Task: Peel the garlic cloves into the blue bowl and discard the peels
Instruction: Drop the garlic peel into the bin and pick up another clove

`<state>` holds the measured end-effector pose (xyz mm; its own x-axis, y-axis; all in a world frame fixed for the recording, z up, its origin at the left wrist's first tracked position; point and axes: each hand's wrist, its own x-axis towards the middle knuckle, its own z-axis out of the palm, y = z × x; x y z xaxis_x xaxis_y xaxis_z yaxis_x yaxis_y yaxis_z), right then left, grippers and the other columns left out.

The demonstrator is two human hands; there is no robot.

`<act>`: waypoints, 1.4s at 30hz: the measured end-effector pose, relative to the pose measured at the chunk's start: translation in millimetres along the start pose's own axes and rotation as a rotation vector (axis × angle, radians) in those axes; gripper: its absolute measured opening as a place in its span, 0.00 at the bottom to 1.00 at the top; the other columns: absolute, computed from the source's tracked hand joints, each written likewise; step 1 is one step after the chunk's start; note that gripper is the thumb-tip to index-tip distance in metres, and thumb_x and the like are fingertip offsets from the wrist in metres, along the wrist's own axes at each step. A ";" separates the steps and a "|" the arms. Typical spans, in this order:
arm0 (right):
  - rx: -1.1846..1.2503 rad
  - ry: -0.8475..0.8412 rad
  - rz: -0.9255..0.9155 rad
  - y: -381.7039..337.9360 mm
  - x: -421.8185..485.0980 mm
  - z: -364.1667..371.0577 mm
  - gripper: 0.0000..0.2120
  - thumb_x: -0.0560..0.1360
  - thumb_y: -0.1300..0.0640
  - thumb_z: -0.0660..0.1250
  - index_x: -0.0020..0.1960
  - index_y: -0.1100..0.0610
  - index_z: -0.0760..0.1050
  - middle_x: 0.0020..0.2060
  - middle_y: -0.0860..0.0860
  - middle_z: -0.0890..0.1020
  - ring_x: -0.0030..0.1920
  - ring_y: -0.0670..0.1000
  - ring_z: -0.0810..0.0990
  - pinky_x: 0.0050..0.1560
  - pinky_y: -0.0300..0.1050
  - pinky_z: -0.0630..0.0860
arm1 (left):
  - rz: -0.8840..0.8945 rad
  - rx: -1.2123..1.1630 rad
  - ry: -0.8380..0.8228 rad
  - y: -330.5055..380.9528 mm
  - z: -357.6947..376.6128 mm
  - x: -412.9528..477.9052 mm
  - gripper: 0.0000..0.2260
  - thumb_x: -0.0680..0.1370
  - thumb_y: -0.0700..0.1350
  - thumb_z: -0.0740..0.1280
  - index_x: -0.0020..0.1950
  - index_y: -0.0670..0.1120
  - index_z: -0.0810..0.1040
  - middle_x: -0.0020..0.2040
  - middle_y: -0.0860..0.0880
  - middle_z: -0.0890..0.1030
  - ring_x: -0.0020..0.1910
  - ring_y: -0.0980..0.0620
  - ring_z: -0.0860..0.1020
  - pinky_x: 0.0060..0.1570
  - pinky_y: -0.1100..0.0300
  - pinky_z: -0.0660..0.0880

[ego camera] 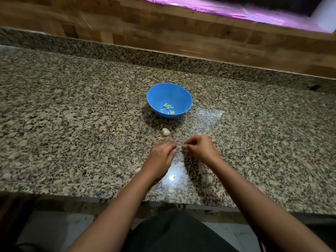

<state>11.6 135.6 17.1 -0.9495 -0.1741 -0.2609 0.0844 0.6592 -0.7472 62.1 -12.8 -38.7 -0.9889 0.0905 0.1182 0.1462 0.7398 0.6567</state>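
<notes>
Nearest the counter's front edge, the left hand [162, 153] and the right hand [198, 147] met fingertip to fingertip low over the granite counter [72, 124], at about six o'clock from the bowl. Both had their fingers curled inward towards one another, as if pinching something small between them. The thing itself was too small and too blurred to make out, so whether either hand was really clamped on a clove could not be told.

Judging by the task, the step in hand was stripping the skin from one clove. It would be done best with one hand holding the clove steady while the other's nail caught the loose papery end and drew it off in a strip, low over the counter so that scraps fell in one spot for gathering later.

Just beyond the hands, at about eleven o'clock from the left one, an unpeeled garlic piece [165, 131] lay on the stone, with a pale scrap of peel [160, 138] just beside it.

Farther off at twelve o'clock stood the blue bowl [183, 96], upright, with several peeled cloves [168, 108] lying in its bottom.
</notes>
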 end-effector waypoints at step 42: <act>0.834 -0.217 0.180 -34.7 -19.9 1.1 0.11 0.79 0.63 0.60 0.37 0.61 0.72 0.27 0.51 0.70 0.25 0.46 0.68 0.25 0.37 0.66 | -0.262 -0.732 0.007 41.9 -30.2 28.6 0.12 0.83 0.43 0.55 0.39 0.48 0.69 0.34 0.48 0.71 0.26 0.57 0.72 0.24 0.66 0.70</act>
<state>27.9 115.3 47.5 -0.8294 -0.3105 -0.4645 0.5008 -0.0444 -0.8645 40.8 0.7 14.7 -0.9938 -0.0328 -0.1060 -0.1089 0.1070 0.9883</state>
